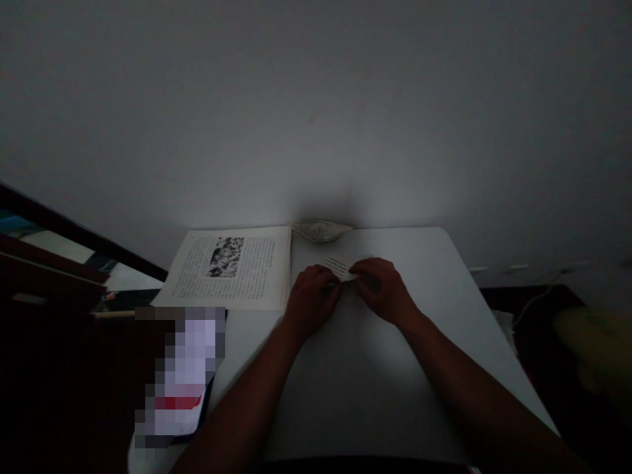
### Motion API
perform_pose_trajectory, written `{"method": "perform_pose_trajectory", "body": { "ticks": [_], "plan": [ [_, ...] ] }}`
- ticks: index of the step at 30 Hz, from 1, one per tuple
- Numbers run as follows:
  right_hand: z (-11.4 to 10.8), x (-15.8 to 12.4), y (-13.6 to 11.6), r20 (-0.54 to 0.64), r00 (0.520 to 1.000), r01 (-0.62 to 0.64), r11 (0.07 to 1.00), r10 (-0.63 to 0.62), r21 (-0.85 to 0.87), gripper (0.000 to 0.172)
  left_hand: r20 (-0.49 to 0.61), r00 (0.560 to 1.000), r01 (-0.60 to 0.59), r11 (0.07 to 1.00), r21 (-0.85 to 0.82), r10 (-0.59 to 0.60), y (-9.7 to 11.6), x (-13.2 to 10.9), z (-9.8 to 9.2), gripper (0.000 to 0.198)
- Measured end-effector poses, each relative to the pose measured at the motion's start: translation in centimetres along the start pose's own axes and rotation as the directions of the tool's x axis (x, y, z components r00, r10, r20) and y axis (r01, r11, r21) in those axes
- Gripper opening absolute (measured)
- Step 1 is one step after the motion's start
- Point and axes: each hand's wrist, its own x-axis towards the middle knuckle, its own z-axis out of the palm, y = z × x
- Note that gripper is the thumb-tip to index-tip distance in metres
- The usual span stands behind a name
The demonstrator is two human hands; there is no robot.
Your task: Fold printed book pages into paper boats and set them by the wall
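Fingers nearly closed, your left hand and right hand pinch the printed paper, probably to steady it; the book lies aside, seemingly leaving room

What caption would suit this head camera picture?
Left hand and right hand hold a small paper over a white table near printed pages.

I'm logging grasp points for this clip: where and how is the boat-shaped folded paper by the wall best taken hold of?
Probably by the right tip of the boat-shaped paper, pinched lightly from the front right: that narrow end points away from the book, and the wall stands close behind.
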Motion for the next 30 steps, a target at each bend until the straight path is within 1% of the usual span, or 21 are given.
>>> {"method": "perform_pose_trajectory", "body": {
  "ticks": [4, 7, 11, 15, 20, 24, 27, 30],
  "plan": [
    [0.1, 0.1, -0.1, 0.04, 0.999, 0.006, 0.999, -0.004, -0.049, 0.013, -0.027, 0.998, 0.062, 0.998, -0.004, -0.062, 0.2, 0.0, 0.0, 0.01],
    [0.1, 0.1, -0.1, 0.055, 0.998, -0.008, 0.997, 0.012, -0.074, 0.016, -0.076, 0.99, 0.122, 0.993, -0.002, -0.122, 0.3, 0.0, 0.0, 0.019],
    [0.0, 0.2, -0.4, 0.088, 0.995, -0.04, 0.995, 0.048, -0.089, 0.02, -0.12, 0.98, 0.173, 0.977, 0.123, -0.158, 0.4, -0.1, 0.1, 0.024],
    [0.1, 0.3, -0.5, 0.098, 0.992, -0.069, 0.992, 0.08, -0.106, 0.021, -0.127, 0.978, 0.193, 0.95, 0.246, -0.165, 0.7, -0.2, 0.1, 0.019],
    [0.3, 0.2, -0.3, 0.087, 0.991, -0.092, 0.987, 0.104, -0.129, 0.02, -0.099, 0.975, 0.219, 0.917, 0.333, -0.197, 1.2, -0.3, -0.2, 0.018],
    [0.3, 0.2, -0.3, 0.065, 0.988, -0.128, 0.979, 0.14, -0.158, 0.019, -0.051, 0.97, 0.238, 0.883, 0.405, -0.238, 1.4, -0.3, -0.5, 0.019],
    [0.3, 0.2, -0.5, 0.067, 0.985, -0.146, 0.971, 0.161, -0.19, 0.018, -0.02, 0.966, 0.24, 0.863, 0.444, -0.258, 1.6, -0.4, -0.5, 0.021],
    [0.3, 0.3, -0.6, 0.075, 0.982, -0.151, 0.961, 0.172, -0.23, 0.018, -0.011, 0.96, 0.25, 0.841, 0.481, -0.279, 1.6, -0.5, -0.5, 0.027]
  ]
}}
